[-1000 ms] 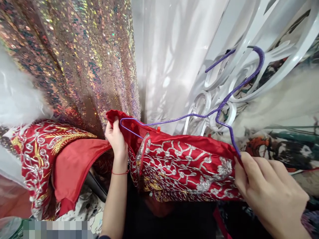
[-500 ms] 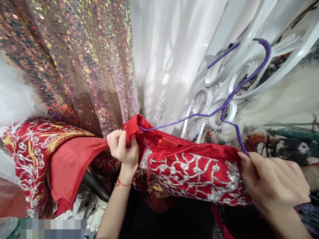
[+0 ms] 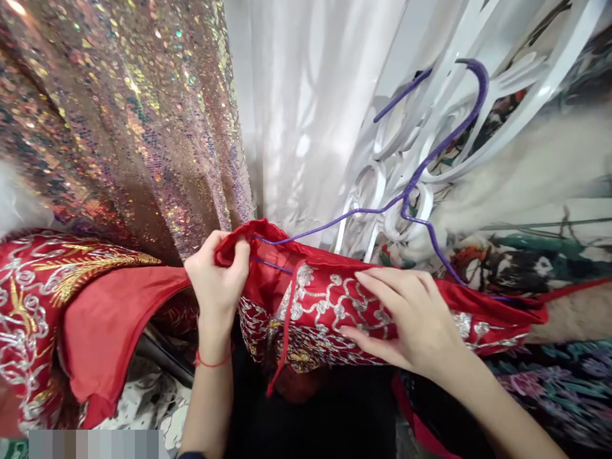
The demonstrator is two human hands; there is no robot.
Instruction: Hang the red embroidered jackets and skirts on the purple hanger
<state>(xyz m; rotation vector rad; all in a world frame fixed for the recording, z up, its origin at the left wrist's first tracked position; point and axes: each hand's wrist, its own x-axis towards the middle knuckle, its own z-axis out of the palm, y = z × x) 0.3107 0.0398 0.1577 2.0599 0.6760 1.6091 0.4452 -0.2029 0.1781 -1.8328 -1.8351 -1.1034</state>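
Note:
A red garment (image 3: 325,319) with silver and gold embroidery is stretched sideways in front of me. The purple hanger (image 3: 368,210) runs into its upper edge, and its hook passes round a bar of the white scrollwork. At the left end, my left hand (image 3: 217,271) pinches the red fabric edge, beside the hanger's wire. My right hand (image 3: 406,319) lies across the embroidered front, its thumb and fingers apart. A thin red cord (image 3: 285,335) dangles from the garment between my hands. At the right end, the hanger's tip sits within the red band.
White scrollwork (image 3: 425,197) stands behind the hanger. A sequined cloth (image 3: 143,127) and a white curtain (image 3: 306,115) hang at the back. Another red embroidered piece (image 3: 29,319) lies at the left. Dark floral fabric (image 3: 549,389) is at the lower right.
My right hand has let go of the garment's right end by the hanger and moved left onto the embroidered front. The red cord now hangs in view. My left hand keeps its pinch.

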